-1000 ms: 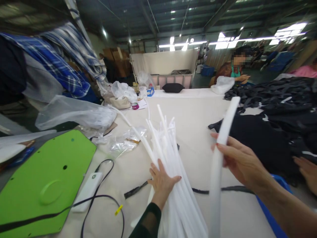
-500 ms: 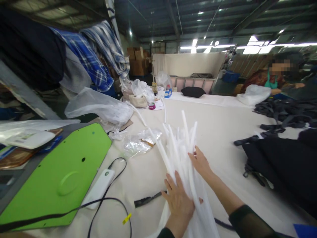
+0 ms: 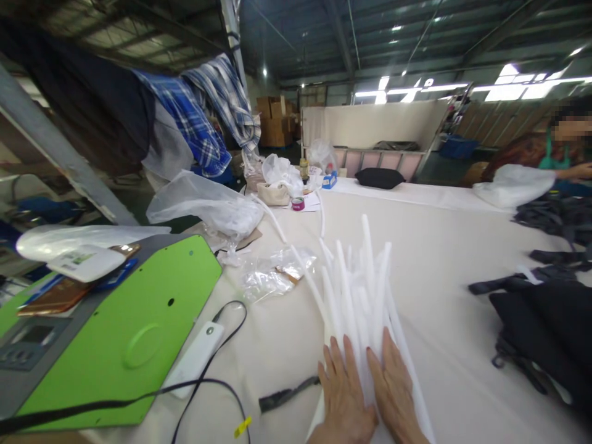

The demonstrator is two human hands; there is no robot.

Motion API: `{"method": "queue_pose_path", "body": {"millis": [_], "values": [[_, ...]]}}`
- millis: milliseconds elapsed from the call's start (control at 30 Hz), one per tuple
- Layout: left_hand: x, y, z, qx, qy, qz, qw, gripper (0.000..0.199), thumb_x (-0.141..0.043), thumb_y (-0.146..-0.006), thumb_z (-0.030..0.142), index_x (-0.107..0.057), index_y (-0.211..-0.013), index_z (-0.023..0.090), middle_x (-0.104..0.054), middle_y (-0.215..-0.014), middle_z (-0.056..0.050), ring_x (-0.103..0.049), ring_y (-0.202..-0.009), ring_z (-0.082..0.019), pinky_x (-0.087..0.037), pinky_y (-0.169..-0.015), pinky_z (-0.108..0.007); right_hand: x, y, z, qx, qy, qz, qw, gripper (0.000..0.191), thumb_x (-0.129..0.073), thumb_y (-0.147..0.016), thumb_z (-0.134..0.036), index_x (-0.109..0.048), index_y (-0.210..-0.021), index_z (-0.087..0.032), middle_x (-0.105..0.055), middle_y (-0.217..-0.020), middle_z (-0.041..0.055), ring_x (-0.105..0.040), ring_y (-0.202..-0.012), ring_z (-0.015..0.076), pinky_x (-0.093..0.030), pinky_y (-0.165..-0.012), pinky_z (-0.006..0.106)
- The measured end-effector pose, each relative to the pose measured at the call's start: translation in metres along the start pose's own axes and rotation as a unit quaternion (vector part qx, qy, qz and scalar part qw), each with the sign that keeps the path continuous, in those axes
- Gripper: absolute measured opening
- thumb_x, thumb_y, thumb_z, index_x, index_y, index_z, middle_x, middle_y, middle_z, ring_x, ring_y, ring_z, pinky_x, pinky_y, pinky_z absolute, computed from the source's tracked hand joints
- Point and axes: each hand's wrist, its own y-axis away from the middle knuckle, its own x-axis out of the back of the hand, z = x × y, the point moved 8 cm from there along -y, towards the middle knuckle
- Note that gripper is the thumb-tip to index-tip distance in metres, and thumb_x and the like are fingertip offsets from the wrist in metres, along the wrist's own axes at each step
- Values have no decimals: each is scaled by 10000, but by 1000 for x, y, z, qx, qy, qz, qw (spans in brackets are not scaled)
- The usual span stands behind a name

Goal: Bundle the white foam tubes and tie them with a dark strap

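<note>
Pale tabletop (image 3: pixel 462 277) carries white rods (image 3: pixel 345 290) projecting past left fingers (image 3: pixel 350 361) and right fingers (image 3: pixel 392 357), outstretched flat atop them, gripping none.

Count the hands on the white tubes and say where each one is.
2: the left hand lies across the left side of the tubes; the right hand lies beside it, on their right.
</note>
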Motion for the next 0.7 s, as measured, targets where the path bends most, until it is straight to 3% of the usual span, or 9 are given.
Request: {"method": "queue_pose_path", "body": {"millis": [133,233,300,367,433,600,700], "values": [[12,6,5,15,0,1,1000,852,-458,-746,388,4,-1418,140,92,-1525,-114,116,-1388,-307,-30,-1123,-532,26,6,-24,76,122,76,987,667,-181,-880,-520,-483,-1286,-85,-447,-1351,205,-453,-1193,364,-355,-961,559],[17,9,6,56,-13,0,998,969,-551,-671,410,1,-1421,144,64,-1531,-125,57,-1401,-321,-65,-1123,-529,35,4,-10,59,133,92,985,724,-217,-847,-597,-486,-1279,-82,-314,-1427,235,-273,-1325,394,-182,-1057,606],[17,10,7,55,-7,2,998,1014,-594,-634,383,0,-1424,158,56,-1533,-123,46,-1402,-330,-73,-1120,-540,26,0,20,-35,73,18,997,888,-243,-773,-707,-342,-1364,-52,-227,-1461,253,-151,-1370,401,-90,-1076,631],[17,11,7,38,4,16,999,965,-573,-674,396,-18,-1429,165,44,-1536,-118,39,-1402,-333,-85,-1117,-550,7,5,46,-132,-27,-100,986,1030,-274,-706,-770,-151,-1422,-39,-193,-1479,237,-149,-1380,372,-130,-1090,605],[17,11,6,24,15,44,999,840,-469,-771,435,-39,-1434,150,8,-1539,-117,3,-1406,-327,-115,-1117,-551,-4,15,51,-175,-105,-173,963,1086,-257,-673,-796,-64,-1430,-42,-184,-1492,205,-167,-1382,337,-185,-1103,556],[14,6,5,-8,90,136,987,691,-216,-875,401,-73,-1413,-7,-97,-1526,-164,-119,-1407,-258,-163,-1145,-450,-4,36,32,-201,-132,-191,952,1059,-138,-637,-825,-138,-1435,-130,-130,-1524,120,-64,-1403,335,-144,-1113,571],[11,1,6,-27,132,163,977,664,-198,-879,391,-123,-1413,3,-140,-1522,-157,-125,-1406,-249,-157,-1152,-450,-4,38,27,-188,-174,-180,950,1043,-217,-676,-803,-125,-1432,-89,-123,-1519,164,-87,-1398,351,-140,-1110,589]]}}
